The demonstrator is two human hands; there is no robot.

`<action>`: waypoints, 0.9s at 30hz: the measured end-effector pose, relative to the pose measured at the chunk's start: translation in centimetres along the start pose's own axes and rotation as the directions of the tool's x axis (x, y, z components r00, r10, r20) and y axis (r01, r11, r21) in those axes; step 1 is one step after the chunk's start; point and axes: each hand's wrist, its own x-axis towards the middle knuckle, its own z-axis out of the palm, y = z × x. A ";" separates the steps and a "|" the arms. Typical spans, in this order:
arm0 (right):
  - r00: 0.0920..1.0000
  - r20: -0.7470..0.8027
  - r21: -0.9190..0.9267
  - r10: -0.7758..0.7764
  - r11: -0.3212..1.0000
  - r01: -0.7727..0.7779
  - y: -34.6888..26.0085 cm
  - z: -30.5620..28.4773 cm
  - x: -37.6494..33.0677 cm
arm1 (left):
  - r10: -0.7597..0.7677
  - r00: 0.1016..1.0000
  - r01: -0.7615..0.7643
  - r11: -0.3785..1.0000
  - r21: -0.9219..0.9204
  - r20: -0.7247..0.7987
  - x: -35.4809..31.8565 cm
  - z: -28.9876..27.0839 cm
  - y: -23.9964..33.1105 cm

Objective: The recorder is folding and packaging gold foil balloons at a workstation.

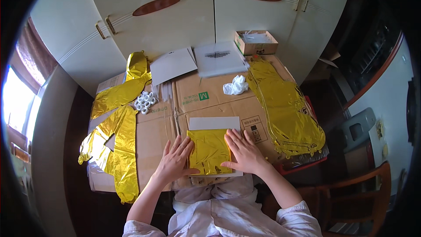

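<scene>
A gold foil balloon folded into a flat square (pixel 209 151) lies on a white card (pixel 215 123) at the near edge of the cardboard-covered table. My left hand (pixel 175 160) rests along the square's left side, fingers stretched out and thumb over its lower corner. Along the right side lies my right hand (pixel 246 153), also flat, with its fingertips on the upper right corner. Both hands are open and grip nothing. More flat gold foil balloons are spread to the left (pixel 125 136) and to the right (pixel 285 109).
A bundle of small white rings (pixel 145 102) sits left of centre. Farther back are white cards (pixel 173 66), a clear plastic bag (pixel 220 59), a crumpled white wad (pixel 236 85) and a cardboard box (pixel 256 43). A wooden chair (pixel 377 193) stands at the right.
</scene>
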 end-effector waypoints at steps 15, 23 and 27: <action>1.000 0.011 -0.071 0.022 0.997 -0.021 1.3 0.3 0.5 | 0.070 0.996 -0.064 0.990 0.127 -0.048 2.4 1.9 -1.3; 1.000 0.005 -0.115 0.009 0.993 -0.008 1.4 0.6 0.3 | -0.140 0.972 0.089 0.962 -0.257 -0.189 2.7 1.8 0.0; 1.000 0.011 -0.124 0.015 0.992 -0.013 1.5 0.8 0.3 | -0.390 0.921 0.277 0.635 -0.721 0.010 4.4 1.1 -0.2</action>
